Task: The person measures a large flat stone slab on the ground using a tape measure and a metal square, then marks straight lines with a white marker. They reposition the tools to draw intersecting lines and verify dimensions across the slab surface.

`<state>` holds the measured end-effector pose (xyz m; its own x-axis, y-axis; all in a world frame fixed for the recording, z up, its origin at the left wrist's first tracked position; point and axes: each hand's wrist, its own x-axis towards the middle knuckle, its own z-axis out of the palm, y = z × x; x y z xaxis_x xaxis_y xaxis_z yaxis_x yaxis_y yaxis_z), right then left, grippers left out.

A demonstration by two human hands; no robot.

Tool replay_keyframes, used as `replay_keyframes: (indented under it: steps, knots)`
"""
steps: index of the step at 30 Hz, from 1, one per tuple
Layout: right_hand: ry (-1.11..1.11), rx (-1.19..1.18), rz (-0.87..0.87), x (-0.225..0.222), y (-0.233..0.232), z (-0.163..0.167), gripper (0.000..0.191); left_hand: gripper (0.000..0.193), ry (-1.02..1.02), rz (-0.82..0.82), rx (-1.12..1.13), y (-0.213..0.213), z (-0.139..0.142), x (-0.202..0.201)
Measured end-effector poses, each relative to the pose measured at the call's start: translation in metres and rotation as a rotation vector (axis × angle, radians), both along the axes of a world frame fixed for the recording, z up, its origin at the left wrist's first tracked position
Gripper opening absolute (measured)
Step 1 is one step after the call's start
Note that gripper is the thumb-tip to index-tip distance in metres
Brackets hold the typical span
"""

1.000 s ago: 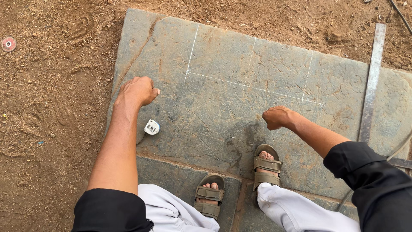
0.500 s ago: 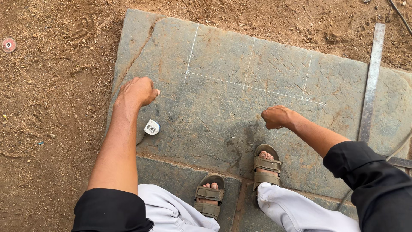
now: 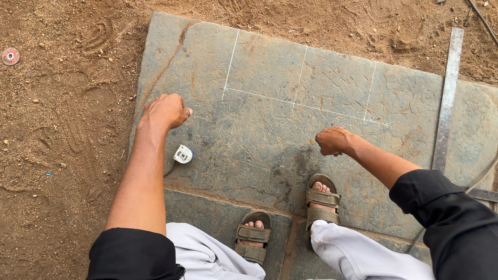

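A grey stone slab (image 3: 270, 140) lies on reddish soil, with thin white lines (image 3: 306, 106) scratched across its far half. My left hand (image 3: 166, 110) rests near the slab's left edge, fingers curled, touching the stone. My right hand (image 3: 333, 140) is closed in a fist low over the slab's middle, just below the long white line; whether it holds something small is hidden. A small white tape-measure case (image 3: 182, 154) lies on the slab just below my left hand.
A long metal straightedge (image 3: 446, 98) lies along the slab's right side. My sandalled feet (image 3: 321, 199) stand on the near edge of the slab and on a lower stone piece (image 3: 207, 210). A small red disc (image 3: 10, 55) lies in the dirt at far left.
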<state>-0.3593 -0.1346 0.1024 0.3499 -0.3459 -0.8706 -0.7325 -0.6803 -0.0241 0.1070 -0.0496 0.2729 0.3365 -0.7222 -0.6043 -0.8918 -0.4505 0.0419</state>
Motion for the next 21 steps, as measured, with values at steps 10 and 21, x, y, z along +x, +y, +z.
replay_keyframes:
  steps: [10,21]
  knots:
    - [-0.006,-0.004,0.003,0.0011,-0.0004,0.0039,0.022,0.037,-0.003,0.007,-0.002,-0.0014,0.0018,0.0033]
    - [0.003,-0.022,0.023,0.0036,-0.0001,0.0068,0.020,0.034,0.000,0.012,-0.010,0.0003,0.0016,0.0041]
